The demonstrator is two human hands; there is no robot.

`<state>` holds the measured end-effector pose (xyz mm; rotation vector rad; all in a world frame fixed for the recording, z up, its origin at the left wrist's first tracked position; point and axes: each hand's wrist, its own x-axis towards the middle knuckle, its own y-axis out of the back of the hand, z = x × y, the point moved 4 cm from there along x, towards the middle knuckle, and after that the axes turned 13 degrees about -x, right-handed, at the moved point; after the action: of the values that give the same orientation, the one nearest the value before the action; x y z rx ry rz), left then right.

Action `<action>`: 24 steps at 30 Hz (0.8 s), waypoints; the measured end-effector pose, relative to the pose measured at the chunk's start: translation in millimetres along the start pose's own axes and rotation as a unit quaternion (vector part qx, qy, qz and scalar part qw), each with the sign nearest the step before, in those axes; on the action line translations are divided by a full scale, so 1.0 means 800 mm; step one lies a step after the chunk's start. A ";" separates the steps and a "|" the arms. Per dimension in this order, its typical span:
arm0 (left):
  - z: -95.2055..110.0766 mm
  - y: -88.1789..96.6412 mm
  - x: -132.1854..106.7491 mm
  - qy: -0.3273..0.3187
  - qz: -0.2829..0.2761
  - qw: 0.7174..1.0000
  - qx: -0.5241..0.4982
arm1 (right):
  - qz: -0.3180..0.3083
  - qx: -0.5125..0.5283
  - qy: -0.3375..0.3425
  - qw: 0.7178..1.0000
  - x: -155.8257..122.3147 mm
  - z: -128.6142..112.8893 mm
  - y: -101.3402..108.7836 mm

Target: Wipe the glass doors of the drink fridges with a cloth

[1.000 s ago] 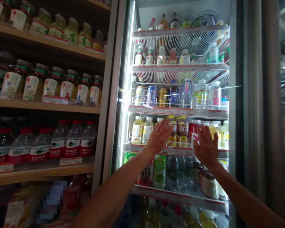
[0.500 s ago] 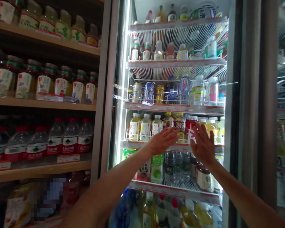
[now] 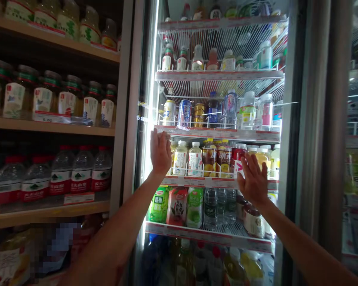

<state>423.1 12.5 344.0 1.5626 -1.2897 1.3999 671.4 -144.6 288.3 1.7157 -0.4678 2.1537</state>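
Note:
My left hand (image 3: 161,153) is raised before the left side of a lit drinks fridge, fingers stretched and holding nothing. It covers part of the tea bottles (image 3: 180,159) on the fourth shelf. My right hand (image 3: 253,178), open with fingers spread, is in front of the same shelf further right. Close to its fingertips are a red-capped bottle (image 3: 239,153) and yellow drink bottles (image 3: 263,155). Between the hands stand brown iced tea bottles (image 3: 209,157). Reflections show glass in front of the shelves; whether either palm touches it I cannot tell.
Wooden shelves (image 3: 50,129) on the left carry rows of bottles, among them red-capped water bottles (image 3: 61,171). A metal frame (image 3: 314,119) borders the fridge on the right. Cans (image 3: 184,113) stand a shelf above my hands; green and red tea bottles (image 3: 177,206) stand below.
My left hand has swung left, from the middle of the fridge to its left edge, and now points upward. My right hand stays nearly in place. The view has shifted slightly.

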 end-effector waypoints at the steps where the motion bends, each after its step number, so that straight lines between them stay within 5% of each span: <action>1: -0.006 0.006 -0.007 0.006 0.007 1.000 0.003 | 0.001 0.001 -0.001 1.000 0.000 0.000 0.000; 5: -0.005 0.013 -0.045 -0.132 -0.181 0.974 -0.044 | 0.001 0.001 0.003 1.000 -0.002 0.001 -0.001; 6: -0.008 0.019 -0.050 -0.131 -0.188 0.972 -0.048 | 0.001 0.000 0.003 1.000 -0.002 0.001 -0.001; 10: -0.027 0.044 -0.047 0.013 -0.024 1.000 0.000 | -0.001 -0.008 -0.002 1.000 -0.002 0.000 -0.001; 11: -0.021 0.041 -0.049 0.016 -0.021 1.000 -0.002 | -0.001 -0.009 -0.003 1.000 -0.002 0.000 -0.001; 13: 0.005 0.021 -0.053 -0.065 -0.106 0.991 -0.038 | 0.003 -0.006 -0.004 1.000 -0.002 0.000 -0.001; 16: 0.044 -0.012 -0.053 -0.206 -0.245 0.944 -0.086 | 0.005 -0.002 -0.002 1.000 -0.001 0.000 0.000; 17: 0.047 -0.018 -0.044 -0.199 -0.234 0.948 -0.086 | 0.005 -0.002 -0.001 1.000 -0.001 0.001 0.000; 21: 0.043 -0.031 0.001 -0.046 -0.048 0.995 -0.074 | 0.001 -0.003 0.012 1.000 0.001 0.001 0.003; 22: 0.052 -0.040 0.005 -0.071 -0.058 0.992 -0.088 | 0.003 -0.004 0.012 1.000 0.001 0.002 0.005; 24: 0.084 -0.067 0.005 -0.201 -0.163 0.957 -0.133 | 0.012 -0.008 0.008 1.000 0.001 0.007 0.011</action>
<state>494.5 -35.6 341.2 1.8233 -1.3066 0.6952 672.4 -154.7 289.6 1.6922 -0.5034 2.1721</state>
